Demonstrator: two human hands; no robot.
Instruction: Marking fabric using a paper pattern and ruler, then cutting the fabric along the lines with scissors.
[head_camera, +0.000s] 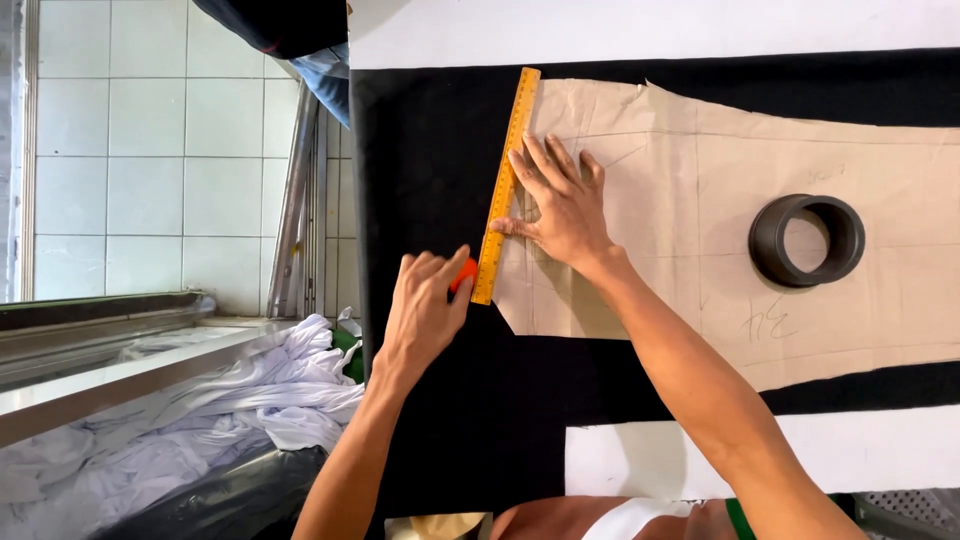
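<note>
Yellow ruler (505, 185) lies slanted on the black cloth (430, 180), running from about twelve o'clock down toward the centre, its long edge set along the left margin of the tan paper pattern (720, 170). Its markings are too small to read. The right hand (562, 205) is spread flat, fingers splayed, pressing on the pattern with the thumb touching the ruler's edge; it grips nothing. The left hand (425, 305), just below and toward seven o'clock of the ruler, is curled closed around a small orange piece (462, 275), of which only a tip shows past the fingers at the ruler's lower end; what it is cannot be told. A dark ring (807, 240) rests on the pattern toward three o'clock, well apart from both hands. Faint pencil lines cross the paper, hard to follow. At nine o'clock, white crumpled fabric (270, 400) lies heaped beside the table. At eleven o'clock, another person's dark garment (285, 22) is cut off by the frame.
</note>
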